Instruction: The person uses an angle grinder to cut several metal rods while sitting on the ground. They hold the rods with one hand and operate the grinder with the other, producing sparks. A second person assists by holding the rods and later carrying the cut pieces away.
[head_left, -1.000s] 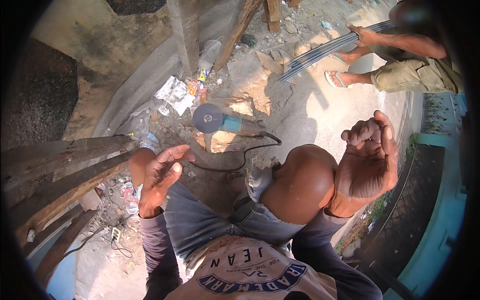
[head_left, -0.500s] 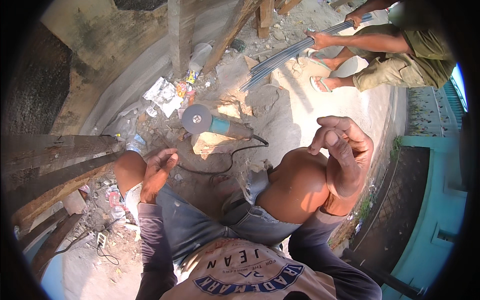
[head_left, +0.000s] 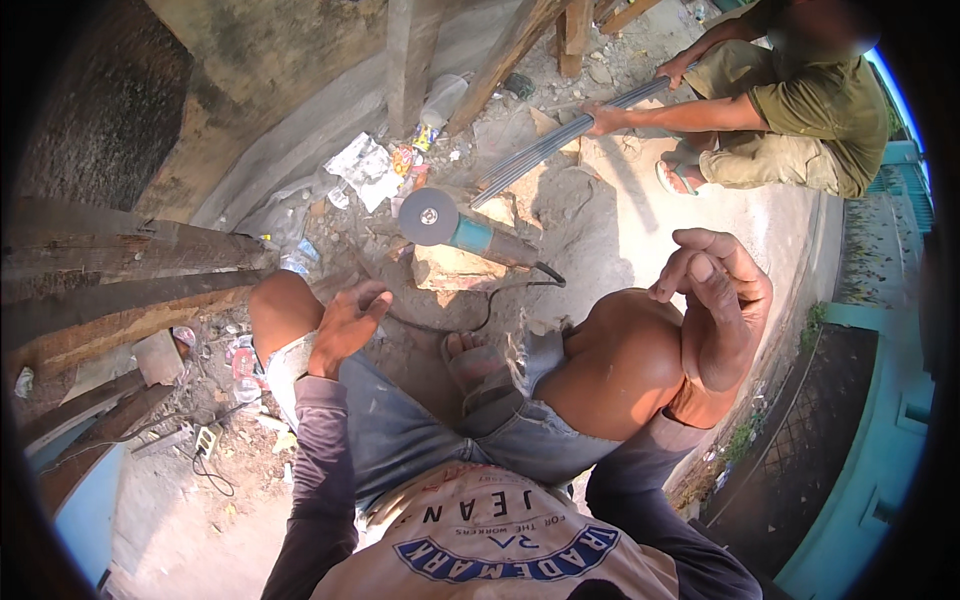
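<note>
Dusty, sunlit ground (head_left: 740, 215), rough wall (head_left: 290, 110) far left. Person sits with knees up, co-worker (head_left: 830, 120) far right gripping a bundle of thin rods (head_left: 550, 147), near ends just beyond the grinder (head_left: 470, 234). Grinder sits on a pale block (head_left: 450, 270), ahead of the knees, disc to the left; its cord (head_left: 490, 307) loops on the near side. Left hand (head_left: 345, 325) by the left knee, fingers loosely bent, grasping nothing; right hand (head_left: 728, 310) just beside the right knee, palm up, fingers curled but released. Wooden posts (head_left: 410, 70) stand beyond the litter (head_left: 365, 172); beams (head_left: 120, 255) crowd the left, socket (head_left: 206, 440) near left. Turquoise wall (head_left: 850, 530) edges the right. Widest gap: sunlit ground between right hand and co-worker.
</note>
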